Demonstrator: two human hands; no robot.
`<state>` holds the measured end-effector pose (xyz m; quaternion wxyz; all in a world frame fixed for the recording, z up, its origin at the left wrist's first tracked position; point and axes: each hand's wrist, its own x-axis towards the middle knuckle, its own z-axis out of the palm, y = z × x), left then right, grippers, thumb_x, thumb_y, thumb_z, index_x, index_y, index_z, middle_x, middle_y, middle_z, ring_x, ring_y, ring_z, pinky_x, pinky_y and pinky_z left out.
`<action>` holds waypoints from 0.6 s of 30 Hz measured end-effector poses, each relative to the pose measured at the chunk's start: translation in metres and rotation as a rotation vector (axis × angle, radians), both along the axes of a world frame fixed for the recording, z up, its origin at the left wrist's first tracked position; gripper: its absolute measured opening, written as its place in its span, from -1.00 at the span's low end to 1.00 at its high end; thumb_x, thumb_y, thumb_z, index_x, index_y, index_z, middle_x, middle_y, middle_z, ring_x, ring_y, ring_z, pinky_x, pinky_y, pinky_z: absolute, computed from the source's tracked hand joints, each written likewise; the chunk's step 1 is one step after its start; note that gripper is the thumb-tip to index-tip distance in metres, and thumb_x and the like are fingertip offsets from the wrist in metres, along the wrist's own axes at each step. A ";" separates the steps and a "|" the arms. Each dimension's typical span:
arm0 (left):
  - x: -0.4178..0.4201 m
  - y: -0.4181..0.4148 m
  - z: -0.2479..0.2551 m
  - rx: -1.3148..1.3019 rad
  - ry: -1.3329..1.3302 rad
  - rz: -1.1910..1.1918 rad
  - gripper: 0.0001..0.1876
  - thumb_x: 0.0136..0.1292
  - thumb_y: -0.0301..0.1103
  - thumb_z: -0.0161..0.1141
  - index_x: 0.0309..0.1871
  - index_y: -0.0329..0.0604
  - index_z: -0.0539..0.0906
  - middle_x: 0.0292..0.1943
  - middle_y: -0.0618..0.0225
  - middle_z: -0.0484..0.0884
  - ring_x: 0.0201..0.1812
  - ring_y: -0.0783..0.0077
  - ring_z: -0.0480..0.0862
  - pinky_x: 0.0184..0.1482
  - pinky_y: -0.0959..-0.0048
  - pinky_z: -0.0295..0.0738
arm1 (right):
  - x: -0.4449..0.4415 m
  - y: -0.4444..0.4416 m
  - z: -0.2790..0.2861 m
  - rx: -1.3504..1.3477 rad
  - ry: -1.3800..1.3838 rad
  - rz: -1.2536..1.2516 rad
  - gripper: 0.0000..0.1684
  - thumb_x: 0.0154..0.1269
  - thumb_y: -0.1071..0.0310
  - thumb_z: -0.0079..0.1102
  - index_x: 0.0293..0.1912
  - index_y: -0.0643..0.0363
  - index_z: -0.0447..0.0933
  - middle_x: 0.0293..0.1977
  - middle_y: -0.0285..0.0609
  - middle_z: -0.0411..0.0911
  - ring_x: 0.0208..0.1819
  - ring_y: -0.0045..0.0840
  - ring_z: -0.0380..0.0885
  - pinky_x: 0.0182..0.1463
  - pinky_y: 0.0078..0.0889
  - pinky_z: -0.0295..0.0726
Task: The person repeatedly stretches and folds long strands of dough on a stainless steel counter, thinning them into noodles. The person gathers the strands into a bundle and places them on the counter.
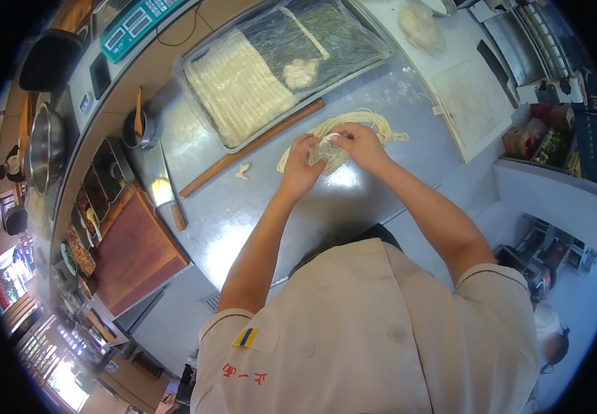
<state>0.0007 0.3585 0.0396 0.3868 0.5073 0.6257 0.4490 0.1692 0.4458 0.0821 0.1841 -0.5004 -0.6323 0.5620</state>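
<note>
My left hand and my right hand hold a small crumpled piece of clear plastic film between them. Under and around both hands lies a looped coil of pale noodles on the steel worktop. Small dough scraps sit left of the coil. A wooden rolling pin lies aslant beyond it. Behind that, a metal tray bears a row of dough strips, one lone strip and a dough lump under plastic film.
At the left are a cleaver, a pot with a wooden handle, a wooden board and metal containers of toppings. A white board and a roller machine stand at the right. Another person is at the lower right.
</note>
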 end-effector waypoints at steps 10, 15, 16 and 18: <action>-0.002 0.011 0.015 -0.359 -0.310 -0.095 -0.79 0.41 -0.30 0.18 -0.09 -0.28 0.63 -0.34 0.36 0.68 -0.30 0.52 0.61 -0.19 0.48 0.51 | 0.009 0.010 -0.014 -0.097 0.076 0.067 -0.78 0.39 0.32 0.17 -0.11 0.27 0.59 -0.34 -0.18 0.66 -0.28 -0.52 0.64 -0.16 -0.43 0.56; -0.022 0.014 0.021 -0.414 -0.083 0.010 -0.84 0.39 -0.36 0.16 -0.14 -0.27 0.64 -0.41 0.30 0.67 -0.37 0.46 0.64 -0.23 0.45 0.53 | 0.023 0.020 -0.021 -0.391 0.156 -0.064 -0.74 0.40 0.31 0.16 -0.07 0.32 0.58 -0.21 -0.13 0.67 -0.17 -0.47 0.66 -0.10 -0.44 0.57; -0.025 0.015 0.024 -0.427 -0.022 0.047 -0.84 0.38 -0.37 0.16 -0.14 -0.27 0.64 -0.40 0.28 0.67 -0.36 0.41 0.66 -0.22 0.44 0.54 | 0.024 0.021 -0.023 -0.283 0.141 -0.031 -0.70 0.38 0.30 0.19 -0.01 0.31 0.56 -0.12 -0.09 0.64 -0.08 -0.44 0.63 -0.03 -0.44 0.56; -0.034 0.008 0.000 -0.096 0.429 0.158 -0.84 0.35 -0.37 0.16 -0.13 -0.27 0.64 -0.37 0.20 0.68 -0.34 0.27 0.67 -0.20 0.37 0.55 | 0.027 0.024 -0.028 -0.063 0.111 0.041 -0.58 0.34 0.29 0.24 0.11 0.29 0.53 0.06 -0.01 0.59 0.10 -0.39 0.58 0.12 -0.42 0.53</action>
